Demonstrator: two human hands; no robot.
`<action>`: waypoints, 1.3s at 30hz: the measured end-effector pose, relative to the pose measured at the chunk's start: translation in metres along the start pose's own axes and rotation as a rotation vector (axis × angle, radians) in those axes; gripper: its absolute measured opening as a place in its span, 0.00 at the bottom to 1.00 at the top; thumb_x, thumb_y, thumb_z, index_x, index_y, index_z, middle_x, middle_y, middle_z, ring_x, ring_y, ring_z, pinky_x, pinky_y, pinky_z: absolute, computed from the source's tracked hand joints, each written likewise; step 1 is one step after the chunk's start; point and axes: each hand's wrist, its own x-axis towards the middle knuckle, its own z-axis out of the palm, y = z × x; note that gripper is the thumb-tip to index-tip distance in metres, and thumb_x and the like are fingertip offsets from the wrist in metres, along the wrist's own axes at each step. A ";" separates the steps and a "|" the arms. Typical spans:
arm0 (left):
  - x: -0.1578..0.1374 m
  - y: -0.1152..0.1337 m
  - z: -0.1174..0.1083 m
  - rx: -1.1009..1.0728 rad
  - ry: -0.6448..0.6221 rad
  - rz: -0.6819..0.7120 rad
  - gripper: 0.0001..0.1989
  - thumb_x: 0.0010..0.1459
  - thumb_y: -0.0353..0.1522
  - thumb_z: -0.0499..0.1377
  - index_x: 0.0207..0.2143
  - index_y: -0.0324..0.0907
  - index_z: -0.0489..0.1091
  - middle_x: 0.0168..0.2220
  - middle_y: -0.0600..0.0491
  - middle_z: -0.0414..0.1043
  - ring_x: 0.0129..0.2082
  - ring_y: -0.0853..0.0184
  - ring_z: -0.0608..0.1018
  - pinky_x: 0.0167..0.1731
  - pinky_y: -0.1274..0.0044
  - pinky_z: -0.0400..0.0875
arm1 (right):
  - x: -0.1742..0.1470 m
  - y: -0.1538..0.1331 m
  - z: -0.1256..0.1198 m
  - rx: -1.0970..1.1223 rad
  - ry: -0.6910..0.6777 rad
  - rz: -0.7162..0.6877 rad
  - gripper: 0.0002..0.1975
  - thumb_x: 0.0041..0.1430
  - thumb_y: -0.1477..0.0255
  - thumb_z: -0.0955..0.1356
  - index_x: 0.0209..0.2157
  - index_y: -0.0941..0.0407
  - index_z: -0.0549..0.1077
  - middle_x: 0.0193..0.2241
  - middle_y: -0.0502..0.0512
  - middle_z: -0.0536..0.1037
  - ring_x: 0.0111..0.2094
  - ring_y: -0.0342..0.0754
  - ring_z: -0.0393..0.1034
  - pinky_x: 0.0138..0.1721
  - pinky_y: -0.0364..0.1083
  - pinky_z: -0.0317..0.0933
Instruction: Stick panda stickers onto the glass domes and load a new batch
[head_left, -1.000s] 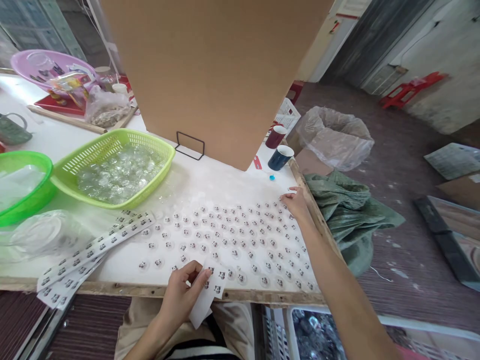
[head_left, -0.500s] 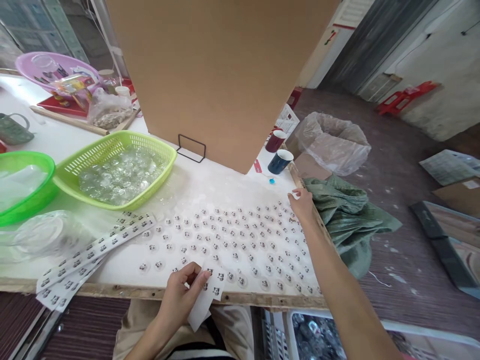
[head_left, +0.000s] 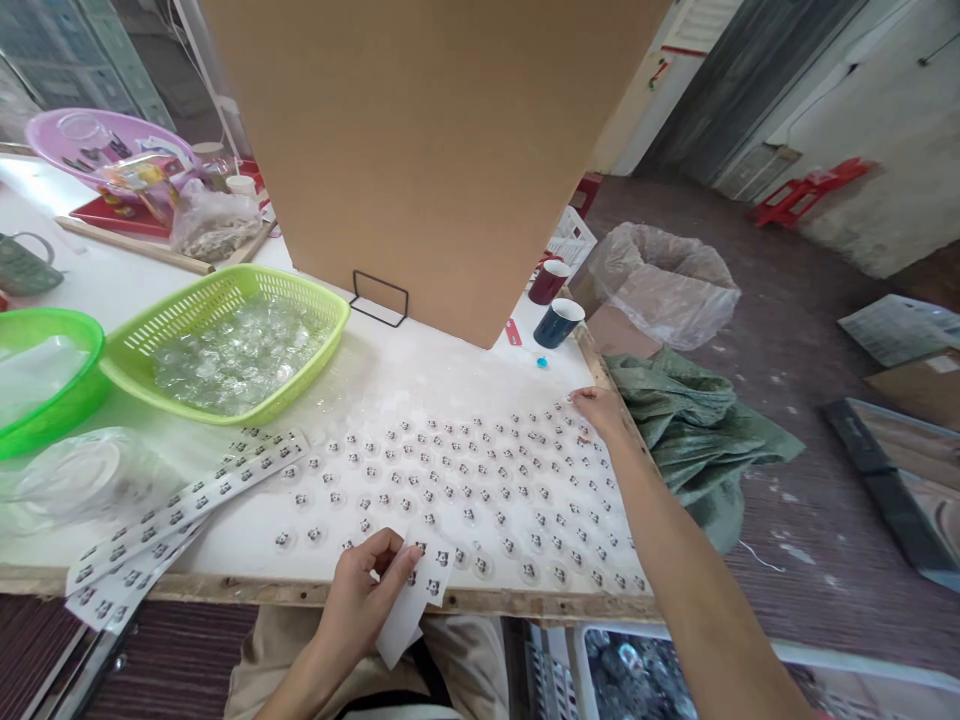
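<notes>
My left hand (head_left: 367,588) pinches a small white sheet of panda stickers (head_left: 433,572) between thumb and fingers, over the table's front edge. Across the white tabletop lie many small clear discs (head_left: 481,563), with little black-and-white panda pictures on them. My right hand (head_left: 600,410) is stretched to the far right end of these rows. Its thumb and fingertips are pressed together low at the table surface; what sits in them is too small to name. Longer panda sticker strips (head_left: 180,515) lie at the left, overlapping and hanging past the front edge.
A yellow-green basket (head_left: 300,395) of clear pieces stands left of the discs, beside a green bowl (head_left: 82,385). A tall cardboard sheet (head_left: 442,170) rises behind. Dark red (head_left: 549,285) and blue mugs (head_left: 559,325) stand back right. Green cloth (head_left: 682,440) hangs by the wooden edge.
My right hand's fingers, raised and partly spread before, have come down to the surface and closed together. My left hand keeps its hold on the sticker sheet. The view has shifted slightly.
</notes>
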 end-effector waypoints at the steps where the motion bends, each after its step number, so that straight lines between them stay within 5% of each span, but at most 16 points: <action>1: 0.000 0.000 0.000 0.002 -0.001 -0.002 0.20 0.61 0.44 0.56 0.22 0.41 0.63 0.20 0.56 0.62 0.22 0.70 0.65 0.24 0.80 0.58 | 0.000 -0.002 0.000 -0.018 -0.012 0.015 0.07 0.46 0.69 0.67 0.23 0.58 0.74 0.18 0.54 0.73 0.22 0.47 0.66 0.26 0.45 0.58; 11: 0.000 -0.001 -0.002 -0.014 0.012 0.004 0.21 0.61 0.44 0.56 0.21 0.41 0.61 0.19 0.58 0.59 0.22 0.71 0.63 0.24 0.80 0.58 | -0.013 -0.032 -0.007 -0.152 0.063 0.052 0.06 0.47 0.71 0.69 0.29 0.56 0.69 0.31 0.57 0.73 0.36 0.54 0.68 0.41 0.51 0.60; 16: -0.001 0.001 -0.004 -0.029 0.091 0.000 0.20 0.61 0.43 0.57 0.21 0.41 0.63 0.19 0.57 0.61 0.22 0.71 0.64 0.23 0.80 0.58 | -0.083 -0.079 -0.010 0.032 0.045 -0.070 0.10 0.58 0.64 0.64 0.32 0.56 0.71 0.34 0.59 0.75 0.35 0.51 0.68 0.42 0.50 0.61; 21: 0.002 0.008 0.000 -0.037 0.145 0.008 0.20 0.61 0.41 0.58 0.20 0.41 0.64 0.18 0.58 0.61 0.21 0.72 0.63 0.24 0.80 0.58 | -0.225 -0.154 -0.008 0.407 -0.813 -0.293 0.14 0.58 0.58 0.69 0.41 0.52 0.73 0.37 0.53 0.76 0.34 0.48 0.68 0.36 0.47 0.62; 23: 0.002 0.010 0.001 -0.047 0.151 0.004 0.20 0.61 0.41 0.58 0.19 0.41 0.63 0.18 0.59 0.61 0.21 0.72 0.63 0.23 0.80 0.58 | -0.263 -0.173 -0.008 0.449 -0.968 -0.313 0.14 0.55 0.60 0.72 0.39 0.52 0.73 0.34 0.50 0.74 0.32 0.46 0.66 0.35 0.46 0.60; 26: 0.000 0.011 0.000 -0.075 0.138 -0.011 0.18 0.61 0.41 0.58 0.22 0.40 0.66 0.20 0.57 0.64 0.22 0.72 0.66 0.24 0.80 0.60 | -0.283 -0.183 -0.005 0.478 -0.965 -0.297 0.12 0.57 0.61 0.71 0.29 0.54 0.70 0.26 0.47 0.69 0.30 0.45 0.63 0.33 0.45 0.57; 30: -0.004 0.009 0.000 -0.147 0.087 -0.040 0.13 0.61 0.41 0.59 0.41 0.40 0.70 0.26 0.56 0.70 0.25 0.70 0.71 0.25 0.81 0.63 | -0.280 -0.184 -0.003 0.495 -0.999 -0.282 0.16 0.61 0.59 0.68 0.25 0.55 0.69 0.24 0.48 0.70 0.30 0.44 0.63 0.33 0.44 0.56; 33: -0.005 0.008 0.001 -0.174 0.072 -0.036 0.12 0.62 0.40 0.58 0.36 0.40 0.70 0.26 0.56 0.69 0.25 0.71 0.70 0.25 0.82 0.63 | -0.281 -0.184 -0.003 0.469 -1.013 -0.295 0.14 0.62 0.61 0.67 0.27 0.55 0.71 0.25 0.48 0.71 0.31 0.45 0.65 0.34 0.44 0.56; 39: -0.004 0.008 -0.002 -0.192 0.107 -0.049 0.13 0.62 0.40 0.58 0.30 0.39 0.68 0.24 0.57 0.65 0.24 0.72 0.65 0.24 0.82 0.60 | -0.284 -0.184 -0.007 0.496 -0.789 -0.372 0.04 0.60 0.68 0.69 0.33 0.53 0.72 0.32 0.50 0.74 0.33 0.45 0.65 0.38 0.46 0.59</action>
